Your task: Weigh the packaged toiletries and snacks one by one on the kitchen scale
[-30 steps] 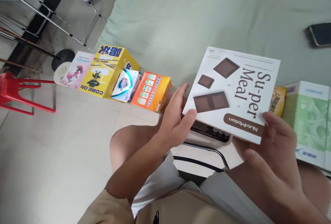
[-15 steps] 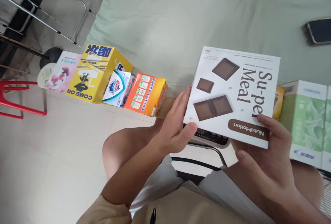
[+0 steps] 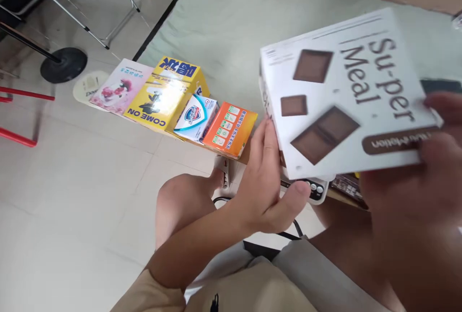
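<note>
When looking from the left, can see a pink flower-printed box (image 3: 121, 86), a yellow COME ON box (image 3: 151, 96), a white Safeguard box (image 3: 198, 116) and an orange box (image 3: 231, 128), side by side along the near edge of the cloth-covered desk (image 3: 231, 47). Next, held up tilted over that edge, a white NutriMotion Su-per Meal box (image 3: 335, 88), showing three brown chocolate pieces, large dark lettering and a brown label. Pressing its left side with the left hand (image 3: 262, 184), fingers together; clamping its right end with the fingers of the right hand (image 3: 424, 196), motion-blurred.
</note>
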{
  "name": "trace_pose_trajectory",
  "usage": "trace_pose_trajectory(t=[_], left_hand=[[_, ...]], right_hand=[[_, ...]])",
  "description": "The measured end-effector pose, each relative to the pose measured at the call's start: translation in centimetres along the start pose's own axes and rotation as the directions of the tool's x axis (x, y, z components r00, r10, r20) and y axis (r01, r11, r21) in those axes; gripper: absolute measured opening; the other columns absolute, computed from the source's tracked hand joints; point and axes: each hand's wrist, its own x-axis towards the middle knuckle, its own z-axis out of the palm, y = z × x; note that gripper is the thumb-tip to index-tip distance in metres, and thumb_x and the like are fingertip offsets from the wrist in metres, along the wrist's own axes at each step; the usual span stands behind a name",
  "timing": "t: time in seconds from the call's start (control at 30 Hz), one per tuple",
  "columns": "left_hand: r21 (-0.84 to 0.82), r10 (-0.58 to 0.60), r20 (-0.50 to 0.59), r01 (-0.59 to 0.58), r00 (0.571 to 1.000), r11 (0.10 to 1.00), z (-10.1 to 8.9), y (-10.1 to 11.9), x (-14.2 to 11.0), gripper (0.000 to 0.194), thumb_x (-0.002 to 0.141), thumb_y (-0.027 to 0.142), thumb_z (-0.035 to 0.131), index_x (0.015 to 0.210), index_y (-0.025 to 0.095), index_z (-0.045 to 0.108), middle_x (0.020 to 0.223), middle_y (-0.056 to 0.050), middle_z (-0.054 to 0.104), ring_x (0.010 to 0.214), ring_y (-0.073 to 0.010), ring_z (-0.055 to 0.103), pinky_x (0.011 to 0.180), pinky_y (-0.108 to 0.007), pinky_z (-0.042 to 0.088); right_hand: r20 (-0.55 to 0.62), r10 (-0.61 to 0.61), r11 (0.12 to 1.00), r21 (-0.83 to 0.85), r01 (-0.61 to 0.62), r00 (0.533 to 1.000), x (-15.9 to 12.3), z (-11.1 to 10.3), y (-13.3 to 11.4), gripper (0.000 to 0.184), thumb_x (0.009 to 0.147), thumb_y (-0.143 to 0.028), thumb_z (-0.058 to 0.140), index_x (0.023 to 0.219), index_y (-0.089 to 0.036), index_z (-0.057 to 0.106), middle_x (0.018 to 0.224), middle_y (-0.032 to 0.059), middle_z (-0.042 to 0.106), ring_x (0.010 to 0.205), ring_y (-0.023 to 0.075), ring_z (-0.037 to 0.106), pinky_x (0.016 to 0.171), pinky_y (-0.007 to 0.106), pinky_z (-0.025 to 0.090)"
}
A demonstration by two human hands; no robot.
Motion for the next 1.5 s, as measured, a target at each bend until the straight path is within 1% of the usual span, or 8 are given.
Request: trace_pose_trajectory(t=[0.07,0.17,0.33,0.47,0.57,0.9,1.03,1.5], left_hand=[[0.016,-0.038,-0.004,0.038,0.999,0.999,-1.5,-0.2,0.1,0.081,0.106,0.062,0.034,0.172,0.024,0.009,0.179,-0.018,0.019,0.168,-0.0422,0.016,0.134,-0.067,0.028],[0.067,-0.064,0.047,0.060,0.997,0.996,-4.1,-1.1,0.5,0.076,0.108,0.058,0.037,0.171,0.021,0.017,0.179,-0.019,0.020,0.168,-0.0366,0.022,0.135,-0.059,0.030],[0.298,-0.162,-0.033,0.164,0.986,0.940,-7.8,-2.2,2.7,0.052,0.104,0.047,0.053,0.146,0.016,0.058,0.157,-0.018,0.058,0.151,-0.0333,0.053,0.125,-0.050,0.047],[0.375,-0.170,-0.106,0.198,0.980,0.905,-9.1,-2.9,4.2,0.026,0.100,0.030,0.055,0.117,0.016,0.069,0.112,-0.010,0.078,0.106,-0.0242,0.074,0.093,-0.037,0.061],[0.372,-0.127,-0.140,0.171,0.982,0.912,-9.4,-3.6,4.6,0.018,0.100,0.026,0.054,0.108,0.017,0.067,0.098,-0.007,0.077,0.088,-0.0199,0.071,0.078,-0.033,0.059],[0.594,-0.121,-0.055,0.130,0.991,0.794,-8.0,-3.9,4.2,0.009,0.096,0.019,0.057,0.099,0.019,0.066,0.098,-0.009,0.076,0.095,-0.0265,0.068,0.084,-0.043,0.057],[0.537,-0.119,-0.052,0.128,0.992,0.834,-8.4,-3.6,4.1,0.008,0.097,0.019,0.058,0.099,0.020,0.066,0.098,-0.008,0.076,0.096,-0.0250,0.069,0.086,-0.042,0.058],[0.318,-0.053,-0.231,0.127,0.972,0.940,-8.3,-3.5,3.8,0.020,0.097,0.018,0.055,0.078,0.023,0.059,0.075,-0.002,0.070,0.071,-0.0171,0.067,0.064,-0.036,0.054]], right_hand=[[-0.065,-0.142,0.987,0.073,0.146,0.988,3.5,1.4,-0.5,0.041,0.082,-0.041,0.057,0.122,-0.044,0.066,0.128,0.0020,0.068,0.143,0.0447,0.057,0.091,0.069,0.056],[-0.170,-0.223,0.959,0.140,0.247,0.960,8.8,3.6,-0.6,0.031,0.075,-0.029,0.061,0.104,-0.026,0.073,0.098,0.0071,0.068,0.135,0.0393,0.064,0.089,0.059,0.061],[-0.185,-0.044,0.961,0.262,0.093,0.982,15.9,6.9,-0.1,0.026,0.072,-0.016,0.056,0.094,-0.021,0.069,0.091,0.0083,0.067,0.107,0.0272,0.073,0.079,0.043,0.064],[-0.039,0.041,0.971,0.237,-0.031,0.998,19.2,8.7,1.5,0.026,0.082,-0.011,0.051,0.100,-0.018,0.069,0.097,0.0087,0.071,0.108,0.0232,0.073,0.081,0.038,0.063],[0.100,0.090,0.976,0.188,-0.108,0.991,20.1,10.0,3.1,0.024,0.088,-0.015,0.054,0.105,-0.014,0.070,0.091,0.0054,0.071,0.094,0.0199,0.073,0.080,0.039,0.061],[0.314,0.260,0.957,0.043,-0.287,0.913,20.0,13.7,4.2,0.029,0.083,-0.003,0.058,0.102,-0.017,0.075,0.066,-0.0044,0.064,0.056,0.0081,0.054,0.062,0.031,0.048],[0.359,0.270,0.951,0.049,-0.307,0.893,20.1,13.7,4.6,0.036,0.081,0.003,0.057,0.100,-0.021,0.075,0.061,-0.0087,0.061,0.045,0.0050,0.047,0.052,0.025,0.040],[0.530,0.246,0.962,-0.033,-0.270,0.811,20.8,11.7,4.7,0.033,0.089,-0.010,0.077,0.117,-0.030,0.077,0.067,-0.0144,0.068,0.049,-0.0018,0.059,0.056,0.016,0.048]])
